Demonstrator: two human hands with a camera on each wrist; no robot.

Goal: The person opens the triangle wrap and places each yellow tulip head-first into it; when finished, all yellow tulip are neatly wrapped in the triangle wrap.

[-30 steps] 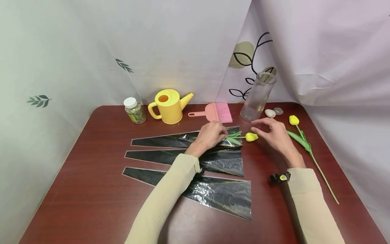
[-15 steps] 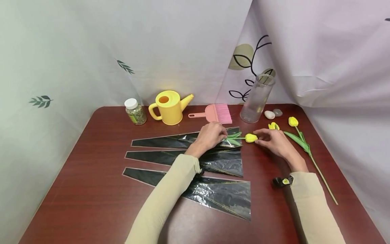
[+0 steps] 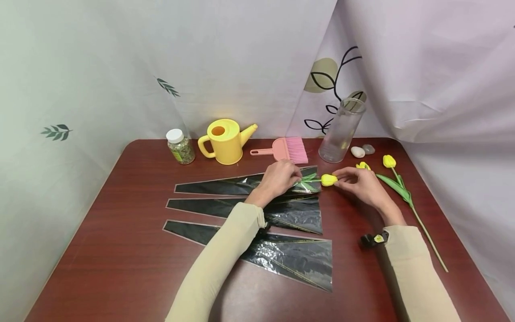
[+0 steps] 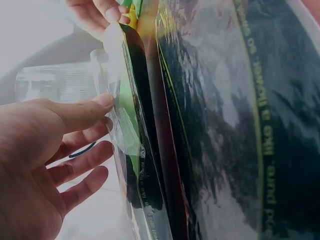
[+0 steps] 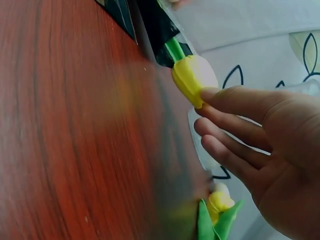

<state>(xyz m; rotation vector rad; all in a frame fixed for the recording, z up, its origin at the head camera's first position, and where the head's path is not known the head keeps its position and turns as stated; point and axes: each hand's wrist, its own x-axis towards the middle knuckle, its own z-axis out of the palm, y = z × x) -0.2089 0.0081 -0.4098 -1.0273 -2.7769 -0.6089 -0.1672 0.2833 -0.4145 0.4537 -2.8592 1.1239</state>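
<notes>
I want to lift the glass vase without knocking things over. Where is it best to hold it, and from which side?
Grip the glass vase around its middle wall, coming from its left front. It is a tall, straight cylinder standing upright, so a wrap around the side should hold well. The two stones lie close on its right and the pink brush is further to its left, so that approach looks freest.

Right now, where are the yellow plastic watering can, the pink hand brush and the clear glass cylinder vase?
yellow plastic watering can (image 3: 224,142), head view, body.
pink hand brush (image 3: 297,150), head view, bristles.
clear glass cylinder vase (image 3: 340,133), head view, wall.
</notes>
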